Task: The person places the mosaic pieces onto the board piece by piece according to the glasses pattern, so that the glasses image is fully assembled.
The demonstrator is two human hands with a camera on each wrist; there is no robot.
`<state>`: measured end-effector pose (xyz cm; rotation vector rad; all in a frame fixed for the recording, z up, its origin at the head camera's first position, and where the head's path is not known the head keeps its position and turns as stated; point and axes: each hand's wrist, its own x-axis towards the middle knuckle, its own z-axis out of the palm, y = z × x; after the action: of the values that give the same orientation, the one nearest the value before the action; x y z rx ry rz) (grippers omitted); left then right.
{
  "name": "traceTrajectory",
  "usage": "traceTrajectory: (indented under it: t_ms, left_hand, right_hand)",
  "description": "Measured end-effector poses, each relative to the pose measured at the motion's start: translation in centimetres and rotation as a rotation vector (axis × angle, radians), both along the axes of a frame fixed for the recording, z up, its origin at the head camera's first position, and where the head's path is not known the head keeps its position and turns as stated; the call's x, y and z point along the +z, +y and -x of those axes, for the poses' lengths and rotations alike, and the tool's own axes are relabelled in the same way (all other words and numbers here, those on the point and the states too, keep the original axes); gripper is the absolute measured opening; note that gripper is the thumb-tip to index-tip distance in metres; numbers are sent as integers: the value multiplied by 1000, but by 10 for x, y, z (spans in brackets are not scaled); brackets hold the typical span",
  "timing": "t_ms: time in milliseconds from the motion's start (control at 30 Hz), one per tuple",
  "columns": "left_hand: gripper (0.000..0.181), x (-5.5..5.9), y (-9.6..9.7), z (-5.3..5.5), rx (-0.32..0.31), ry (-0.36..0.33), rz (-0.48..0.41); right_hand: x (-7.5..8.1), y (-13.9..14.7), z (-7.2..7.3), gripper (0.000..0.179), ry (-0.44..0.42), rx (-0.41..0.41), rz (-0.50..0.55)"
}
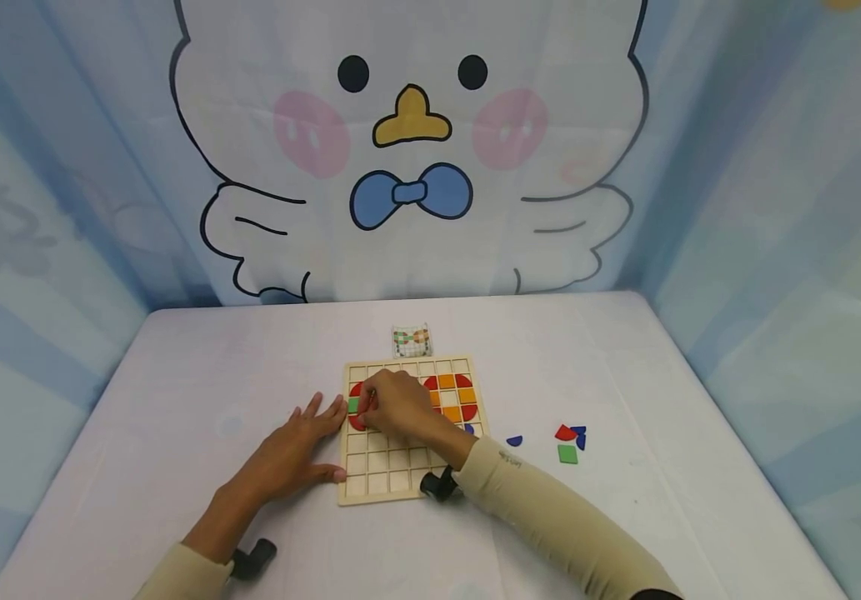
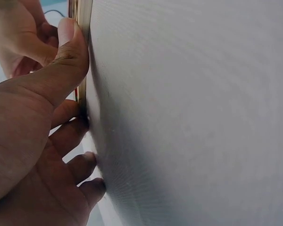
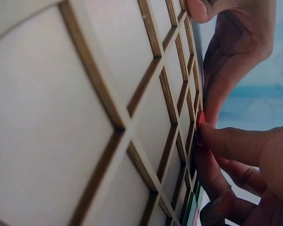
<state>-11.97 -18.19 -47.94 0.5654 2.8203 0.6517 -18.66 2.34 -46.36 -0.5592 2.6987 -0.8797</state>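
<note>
A wooden grid board (image 1: 378, 482) lies flat before me. My left hand (image 1: 291, 450) rests on the white table with fingers spread, fingertips and thumb at the board's left edge. Over the board's left columns, my right hand (image 1: 400, 404) has its fingers bent down and pinches a red quarter-circle piece (image 3: 200, 118) at a left-edge cell. Just above that cell is a green square piece (image 1: 352, 405), with another red piece (image 1: 356, 389) above it. Orange squares (image 1: 447, 382) and red quarter circles form a ring on the right. My right hand hides the middle cells.
Behind the board stands a small pattern card (image 1: 411, 340). Loose on the table to the right are a blue half-circle piece (image 1: 514, 441), a red quarter circle (image 1: 565, 432), a green square (image 1: 568, 454) and blue pieces (image 1: 581, 441). A printed curtain hangs behind.
</note>
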Motion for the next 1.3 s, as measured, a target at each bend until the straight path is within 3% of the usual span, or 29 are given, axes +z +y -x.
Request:
traceTrajectory:
  t_ms: [667,1033,1300]
  left_hand:
    - [108,-1,2,0,16,-24,13]
    - [110,1,5,-1,38,-28,45]
    - [110,5,8,-2,46,-33,59]
  right_hand:
    - [1,9,-2,13,35,-7,35]
    - [18,75,-9,15,60,-79,107]
    - [19,133,-19,17,32,-259,70]
